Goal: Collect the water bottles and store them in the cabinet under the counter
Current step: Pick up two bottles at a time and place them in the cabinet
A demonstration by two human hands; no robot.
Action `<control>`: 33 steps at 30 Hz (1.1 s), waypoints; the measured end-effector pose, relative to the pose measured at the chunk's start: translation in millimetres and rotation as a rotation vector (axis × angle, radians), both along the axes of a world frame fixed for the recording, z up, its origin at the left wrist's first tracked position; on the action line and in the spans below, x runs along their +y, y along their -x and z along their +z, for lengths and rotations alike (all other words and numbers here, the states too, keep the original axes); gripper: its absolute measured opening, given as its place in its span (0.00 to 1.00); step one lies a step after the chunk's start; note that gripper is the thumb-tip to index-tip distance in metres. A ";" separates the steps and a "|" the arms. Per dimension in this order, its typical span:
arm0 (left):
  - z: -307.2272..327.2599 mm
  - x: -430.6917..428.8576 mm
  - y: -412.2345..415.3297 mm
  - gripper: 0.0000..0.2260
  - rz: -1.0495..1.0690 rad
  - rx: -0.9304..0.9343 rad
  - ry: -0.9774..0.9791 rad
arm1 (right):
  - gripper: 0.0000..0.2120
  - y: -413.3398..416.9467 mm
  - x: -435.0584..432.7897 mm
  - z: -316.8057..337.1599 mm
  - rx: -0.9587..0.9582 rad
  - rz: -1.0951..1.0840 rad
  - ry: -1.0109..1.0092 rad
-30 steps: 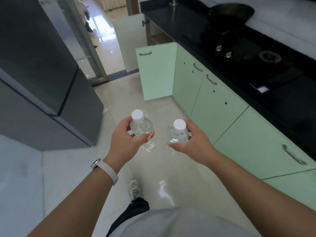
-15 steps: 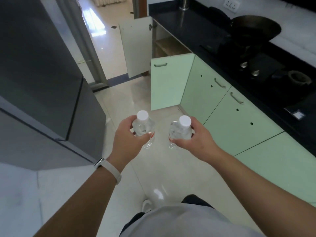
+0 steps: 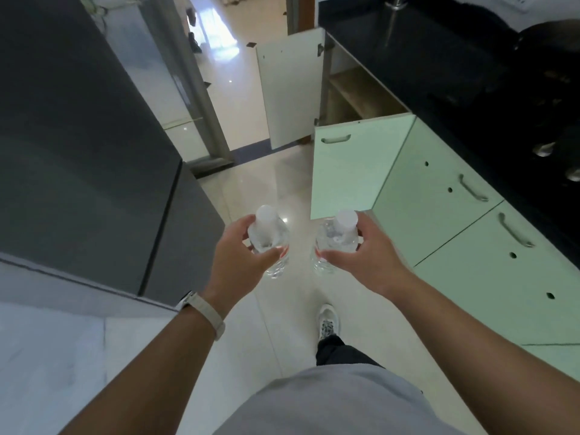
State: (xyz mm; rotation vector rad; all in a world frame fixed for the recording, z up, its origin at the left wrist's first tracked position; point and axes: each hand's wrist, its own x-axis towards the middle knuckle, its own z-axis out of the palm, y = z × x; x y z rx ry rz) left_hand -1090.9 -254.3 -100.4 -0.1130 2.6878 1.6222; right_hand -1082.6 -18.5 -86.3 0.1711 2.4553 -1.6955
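Two clear plastic water bottles with white caps are carried upright over the tiled floor. My left hand (image 3: pixel 238 262) grips the left water bottle (image 3: pixel 268 233) round its upper body. My right hand (image 3: pixel 364 259) grips the right water bottle (image 3: pixel 337 237) the same way. Ahead on the right, the cabinet under the black counter (image 3: pixel 408 58) stands with both doors swung out: a mint green door (image 3: pixel 351 171) nearest me and a white door (image 3: pixel 292 89) beyond it. A wooden shelf (image 3: pixel 361 89) shows inside the cabinet.
A tall dark grey fridge (image 3: pixel 88 146) lines the left side of the narrow aisle. Shut mint green cabinet fronts (image 3: pixel 470 230) with metal handles run along the right. A dark wok (image 3: pixel 552 36) sits on the counter. A glass sliding door (image 3: pixel 175 73) is ahead.
I have walked forward along the aisle with both bottles; the open cabinet and its doors are nearer and larger. My grips on the bottles are the same.
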 end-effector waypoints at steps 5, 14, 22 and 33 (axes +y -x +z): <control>9.0 20.5 78.2 0.31 0.023 -0.007 0.044 | 0.29 85.1 26.8 -1.3 0.003 0.014 0.029; 19.2 51.3 172.2 0.32 0.031 0.014 0.060 | 0.30 185.1 57.8 13.0 0.032 0.042 0.020; 11.1 38.4 248.9 0.31 -0.044 0.009 0.043 | 0.27 254.4 54.1 19.3 0.037 -0.018 0.013; -12.0 -24.8 420.8 0.32 -0.200 -0.033 0.024 | 0.27 375.9 -7.9 14.6 -0.012 -0.212 -0.097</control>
